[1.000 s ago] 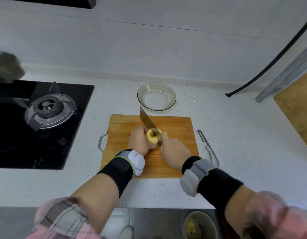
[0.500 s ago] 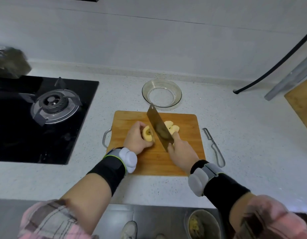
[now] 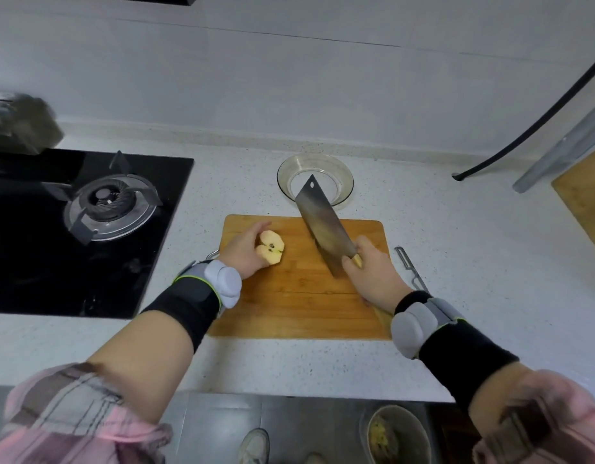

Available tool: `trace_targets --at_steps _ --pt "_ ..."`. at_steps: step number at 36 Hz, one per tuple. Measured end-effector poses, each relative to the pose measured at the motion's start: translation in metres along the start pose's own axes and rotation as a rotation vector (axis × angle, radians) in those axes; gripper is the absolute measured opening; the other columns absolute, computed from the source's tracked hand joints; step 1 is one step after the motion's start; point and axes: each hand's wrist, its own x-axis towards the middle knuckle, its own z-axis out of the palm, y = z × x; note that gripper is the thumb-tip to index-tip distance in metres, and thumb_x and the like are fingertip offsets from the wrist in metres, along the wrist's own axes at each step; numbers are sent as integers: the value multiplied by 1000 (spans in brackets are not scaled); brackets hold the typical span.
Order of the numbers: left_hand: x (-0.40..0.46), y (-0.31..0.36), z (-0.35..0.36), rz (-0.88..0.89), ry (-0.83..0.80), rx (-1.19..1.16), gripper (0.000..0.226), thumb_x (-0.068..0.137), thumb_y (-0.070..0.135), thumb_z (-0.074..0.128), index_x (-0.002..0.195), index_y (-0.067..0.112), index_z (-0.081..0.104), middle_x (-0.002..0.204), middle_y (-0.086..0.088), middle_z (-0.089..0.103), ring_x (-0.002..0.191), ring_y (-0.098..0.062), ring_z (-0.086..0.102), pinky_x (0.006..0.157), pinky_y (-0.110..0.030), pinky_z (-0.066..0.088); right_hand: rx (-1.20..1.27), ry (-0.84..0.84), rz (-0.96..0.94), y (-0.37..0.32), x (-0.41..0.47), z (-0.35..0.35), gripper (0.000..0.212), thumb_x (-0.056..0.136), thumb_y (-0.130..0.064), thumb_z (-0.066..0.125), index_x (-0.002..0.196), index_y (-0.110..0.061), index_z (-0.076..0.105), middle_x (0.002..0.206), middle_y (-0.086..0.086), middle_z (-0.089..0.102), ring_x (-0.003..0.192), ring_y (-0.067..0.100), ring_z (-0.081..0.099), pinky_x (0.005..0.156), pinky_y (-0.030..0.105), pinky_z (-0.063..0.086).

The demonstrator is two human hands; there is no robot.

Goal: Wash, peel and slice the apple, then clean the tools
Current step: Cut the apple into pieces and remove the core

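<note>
Slicing step judged to be in hand. A peeled apple half (image 3: 271,246) is held cut face up at the left of the board (image 3: 299,296), core and seeds exposed. It is gripped from the left by the left hand (image 3: 244,251), fingers curled round its far and near sides. The cleaver (image 3: 323,226) is gripped at the handle by the right hand (image 3: 373,272), fingers wrapped shut on it; the blade is raised and tilted, its tip over the near rim of the glass bowl (image 3: 314,180). A sliver of pale yellow is seen just under the right fingers; whether it is the other half cannot be told. The peeler (image 3: 411,269) lies on the bench (image 3: 456,249) just right of the board, untouched.

Next move, as judged: the half to be laid cut face down for steadiness, or cored, and the blade brought back over it; left fingertips to be kept clear of the edge. Cleaning of tools not yet begun.

Against the frame half a second back: the apple was then close under the blade at mid-board, with pieces showing on both sides of it. Now the half has been drawn left and turned face up, and the cleaver has been swung right and far, well apart from the fruit. The pieces once seen right of the blade are no longer plainly visible.
</note>
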Motion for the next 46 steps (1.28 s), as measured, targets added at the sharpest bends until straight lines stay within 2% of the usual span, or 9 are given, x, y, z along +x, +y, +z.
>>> trace_targets --at_steps 4,8,11,18,21,26,31,42,46 --pt "3 6 1 26 27 90 87 69 15 83 142 24 37 141 -3 43 131 -22 37 105 -32 34 11 56 47 5 0 -12 12 102 -23 45 106 -12 39 71 12 53 39 18 46 32 22 38" --pt "7 22 13 152 105 204 69 74 26 79 135 24 47 136 0 46 129 -20 35 106 -33 32 28 76 83 12 -2 -26 12 102 -23 45 107 -12 43 75 18 58 40 21 50 37 29 45" --pt "16 40 29 209 -1 231 61 81 21 72 136 21 46 139 0 44 131 -19 36 108 -32 32 47 100 123 18 -4 -34 10 101 -23 45 108 -16 43 72 10 57 41 19 50 38 28 47" --pt "47 74 57 253 -275 423 83 83 3 65 151 14 19 158 -5 16 143 -26 21 114 -33 22 186 131 221 27 -2 -36 15 100 -20 46 111 -10 44 66 14 55 35 16 48 38 27 45" --pt "54 78 62 256 -303 447 77 86 6 64 150 12 22 155 -9 26 141 -26 27 111 -31 23 253 137 257 31 -2 -32 14 99 -19 47 109 -11 43 61 13 53 33 15 47 39 28 45" --pt "51 68 63 218 -204 380 79 70 24 83 138 17 45 130 -7 46 119 -26 47 100 -38 40 308 152 289 36 -3 -24 19 97 -19 47 114 -10 44 61 15 51 34 16 46 43 30 48" --pt "36 55 71 182 -27 223 73 63 30 87 126 18 53 121 -2 48 111 -20 50 90 -25 38 335 117 266 33 -9 -17 9 96 -19 47 105 -17 45 62 11 51 37 16 47 45 31 48" --pt "23 44 79 182 53 134 71 70 26 83 133 11 53 124 -6 55 114 -23 51 99 -34 40 296 78 219 25 -14 -5 8 100 -20 45 105 -13 44 65 10 51 34 13 47 39 25 43" --pt "22 46 80 191 55 139 67 75 21 79 135 10 51 122 -8 55 113 -24 51 94 -26 36 202 81 217 25 -15 -5 14 102 -22 43 111 -12 43 64 10 51 33 12 47 38 23 44"
